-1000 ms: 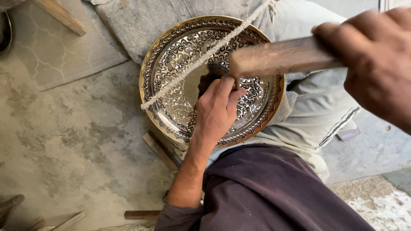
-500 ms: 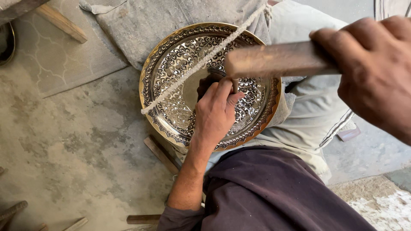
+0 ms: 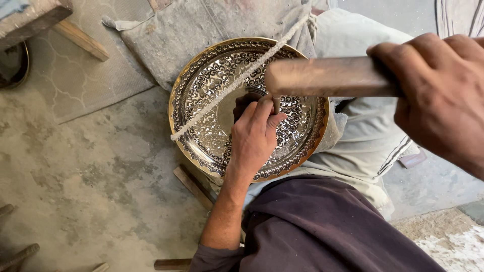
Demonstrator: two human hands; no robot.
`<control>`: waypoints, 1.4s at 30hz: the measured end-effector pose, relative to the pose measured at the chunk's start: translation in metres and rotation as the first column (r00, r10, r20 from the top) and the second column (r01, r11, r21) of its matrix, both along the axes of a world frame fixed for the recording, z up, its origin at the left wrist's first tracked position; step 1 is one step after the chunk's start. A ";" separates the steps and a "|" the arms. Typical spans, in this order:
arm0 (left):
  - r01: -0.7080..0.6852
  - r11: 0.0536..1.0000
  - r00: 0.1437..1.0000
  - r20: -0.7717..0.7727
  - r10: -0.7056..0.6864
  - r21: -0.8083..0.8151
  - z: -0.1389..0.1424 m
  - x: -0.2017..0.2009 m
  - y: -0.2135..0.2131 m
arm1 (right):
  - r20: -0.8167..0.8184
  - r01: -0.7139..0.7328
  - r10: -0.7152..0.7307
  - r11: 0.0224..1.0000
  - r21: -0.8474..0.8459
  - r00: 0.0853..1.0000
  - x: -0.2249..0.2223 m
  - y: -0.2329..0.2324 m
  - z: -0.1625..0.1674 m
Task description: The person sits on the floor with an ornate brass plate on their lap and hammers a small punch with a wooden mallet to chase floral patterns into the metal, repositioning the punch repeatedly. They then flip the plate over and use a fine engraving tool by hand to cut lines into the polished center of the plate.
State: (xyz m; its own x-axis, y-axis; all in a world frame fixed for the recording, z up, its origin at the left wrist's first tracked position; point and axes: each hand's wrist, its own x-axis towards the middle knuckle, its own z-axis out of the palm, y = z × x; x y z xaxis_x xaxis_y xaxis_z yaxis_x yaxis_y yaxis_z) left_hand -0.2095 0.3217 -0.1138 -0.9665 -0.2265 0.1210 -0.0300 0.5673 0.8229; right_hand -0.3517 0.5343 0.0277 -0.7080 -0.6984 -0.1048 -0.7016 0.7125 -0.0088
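A round brass plate with dense engraved patterns rests tilted on my lap. My left hand lies on the plate's middle, its fingers pinched around a thin metal punch that stands on the plate. My right hand is raised close to the camera and grips a wooden mallet handle, whose end hovers just above the punch. A white twisted cord runs slantwise across the plate from the upper right to its left rim.
A grey cloth lies behind the plate on the dusty concrete floor. Wooden sticks lie at the upper left, and another wooden strip lies under the plate. My knee in light trousers is to the right.
The view has shifted slightly, so the plate sits lower in the picture. My right hand with the mallet has come a little lower over the punch. My left hand keeps its hold.
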 end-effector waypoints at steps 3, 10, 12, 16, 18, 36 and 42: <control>-0.004 1.000 1.000 -0.028 0.004 0.018 0.000 -0.003 0.002 | 0.122 0.114 -0.098 0.984 -0.137 0.988 -0.001 0.005 0.000; -0.018 1.000 0.999 0.039 0.018 0.005 -0.001 -0.009 0.007 | -0.045 -0.029 0.036 0.988 0.151 0.998 -0.003 0.006 0.002; -0.031 0.999 0.999 0.022 0.030 0.029 -0.002 -0.013 0.008 | -0.080 -0.039 0.062 0.966 0.256 0.995 -0.006 0.006 0.001; -0.079 0.996 0.994 -0.071 0.083 0.052 -0.005 -0.023 0.013 | -0.051 -0.039 0.036 0.998 -0.051 0.998 -0.018 0.010 0.005; -0.085 0.996 0.995 -0.054 0.087 0.038 -0.005 -0.026 0.014 | 0.042 0.046 -0.038 0.978 -0.205 0.998 -0.020 0.010 0.008; -0.154 0.988 0.988 -0.029 0.154 -0.003 0.009 -0.058 0.024 | -0.120 -0.069 0.090 0.983 0.172 0.989 -0.062 -0.005 0.010; -0.155 0.987 0.988 -0.020 0.155 -0.027 0.013 -0.087 0.041 | -0.062 0.002 -0.009 0.995 -0.100 0.998 -0.086 0.018 0.006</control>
